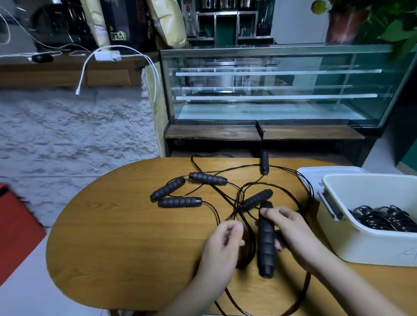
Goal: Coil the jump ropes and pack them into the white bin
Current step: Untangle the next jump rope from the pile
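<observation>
Several black jump ropes lie tangled on the oval wooden table (pixel 118 237). My right hand (pixel 292 235) grips a black ribbed handle (pixel 266 246), which points toward me. My left hand (pixel 220 246) pinches loops of thin black cord (pixel 247 250) just left of that handle. Three loose handles (pixel 180 201) cluster at the table's middle, another handle (pixel 258 198) lies just beyond my fingers, and one more handle (pixel 264 163) rests at the far edge. The white bin (pixel 375 246) stands at the right, with a coiled black rope (pixel 386 219) inside.
The bin's white lid (pixel 309 174) lies behind the bin. A cord loop hangs over the table's near edge. A glass display case (pixel 272 89) stands beyond the table, a rough white wall to the left, and a red object (pixel 6 225) on the floor at far left.
</observation>
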Motion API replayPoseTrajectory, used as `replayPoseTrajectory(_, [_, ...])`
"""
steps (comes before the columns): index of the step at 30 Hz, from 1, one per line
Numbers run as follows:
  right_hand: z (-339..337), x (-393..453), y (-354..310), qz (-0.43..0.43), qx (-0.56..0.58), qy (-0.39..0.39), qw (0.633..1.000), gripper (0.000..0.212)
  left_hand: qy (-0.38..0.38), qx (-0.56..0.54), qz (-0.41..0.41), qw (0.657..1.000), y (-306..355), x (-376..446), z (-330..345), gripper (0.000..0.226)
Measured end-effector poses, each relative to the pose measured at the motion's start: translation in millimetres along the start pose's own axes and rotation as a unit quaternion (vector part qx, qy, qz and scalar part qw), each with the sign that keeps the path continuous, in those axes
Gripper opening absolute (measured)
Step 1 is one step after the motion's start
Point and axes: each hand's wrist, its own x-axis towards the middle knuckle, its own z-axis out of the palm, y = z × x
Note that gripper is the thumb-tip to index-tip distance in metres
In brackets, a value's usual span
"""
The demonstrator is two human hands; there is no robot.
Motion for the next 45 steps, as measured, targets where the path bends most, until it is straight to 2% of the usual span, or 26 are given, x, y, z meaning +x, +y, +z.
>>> replayPoseTrajectory(3, [8, -11, -7, -0.025, 0.030, -0.072, 0.997, 0.044, -0.172, -0.097, -0.031, 0.980, 16, 3, -3, 0.049])
replayPoseTrajectory(5, [11, -11, -9, -0.048, 0.021, -0.091, 0.995, 0.039, -0.221, -0.060, -0.027, 0.973, 26, 5, -9, 0.054])
replayPoseTrajectory(7, [11, -7, -8, -0.069, 0.004, -0.080, 0.994, 0.033, -0.177, 0.012, -0.015, 0.984, 34, 9, -14, 0.047])
replayPoseTrajectory(9, [11, 3, -2, -0.066, -0.009, -0.043, 0.997, 0.029, -0.132, 0.045, -0.010, 0.990, 38, 15, -20, 0.050])
replayPoseTrajectory(12, [20, 23, 8, -0.063, -0.045, -0.036, 0.996, 0.049, -0.121, 0.034, 0.019, 0.992, 49, 24, -28, 0.063])
replayPoseTrajectory(14, [28, 40, 11, -0.076, -0.080, -0.044, 0.993, 0.053, -0.127, 0.036, 0.056, 0.990, 61, 28, -32, 0.066])
replayPoseTrajectory(19, [42, 79, -1, -0.101, -0.136, -0.008, 0.986, 0.026, -0.111, 0.022, 0.109, 0.988, 89, 37, -44, 0.065])
replayPoseTrajectory(23, [38, 86, -8, -0.170, -0.205, 0.050, 0.963, 0.017, -0.091, 0.016, 0.123, 0.988, 88, 42, -61, 0.065])
replayPoseTrajectory(26, [33, 87, -11, -0.230, -0.298, 0.078, 0.923, 0.026, -0.033, -0.004, 0.108, 0.994, 82, 50, -72, 0.061])
replayPoseTrajectory(30, [27, 83, -29, -0.214, -0.236, 0.078, 0.945, 0.024, 0.044, 0.019, 0.100, 0.994, 77, 60, -80, 0.034])
replayPoseTrajectory(33, [24, 81, -45, -0.200, -0.190, 0.072, 0.959, 0.024, 0.057, 0.029, 0.083, 0.995, 66, 67, -77, 0.026])
replayPoseTrajectory(34, [23, 80, -50, -0.209, -0.212, 0.080, 0.951, 0.026, 0.058, 0.032, 0.077, 0.995, 62, 69, -75, 0.025])
replayPoseTrajectory(35, [23, 79, -55, -0.237, -0.271, 0.097, 0.928, 0.027, 0.057, 0.037, 0.074, 0.995, 58, 71, -73, 0.025])
replayPoseTrajectory(38, [22, 84, -68, -0.291, -0.478, 0.156, 0.814, 0.026, 0.057, 0.055, 0.078, 0.994, 53, 81, -65, 0.022])
replayPoseTrajectory(40, [22, 88, -76, -0.287, -0.509, 0.176, 0.792, 0.024, 0.078, 0.056, 0.081, 0.992, 51, 87, -61, 0.020])
replayPoseTrajectory(41, [21, 89, -79, -0.288, -0.501, 0.177, 0.797, 0.023, 0.093, 0.051, 0.082, 0.991, 50, 90, -59, 0.019])
replayPoseTrajectory(45, [17, 86, -93, -0.248, -0.323, 0.097, 0.908, 0.024, 0.112, 0.020, 0.091, 0.989, 56, 88, -53, 0.018])
